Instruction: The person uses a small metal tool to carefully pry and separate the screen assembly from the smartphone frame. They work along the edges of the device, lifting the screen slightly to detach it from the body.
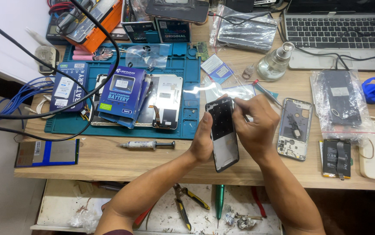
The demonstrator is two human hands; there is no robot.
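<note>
My left hand [201,139] grips the left edge of a black phone screen panel [223,132], held upright over the front of the wooden bench. My right hand [255,126] rests against the panel's right edge and top, fingers pinched near its upper corner. Whether a small tool sits in those fingers I cannot tell. A bare phone frame [295,129] lies on the bench just right of my right hand. A syringe of paste [146,145] lies to the left of my left hand.
A blue work mat [183,74] carries battery boxes [122,93] and a white display panel [166,101]. A glass bottle [276,62], a laptop [337,32], bagged parts [340,102], a loose battery [336,159] and black cables [43,111] surround it. Pliers [186,204] lie on the lower shelf.
</note>
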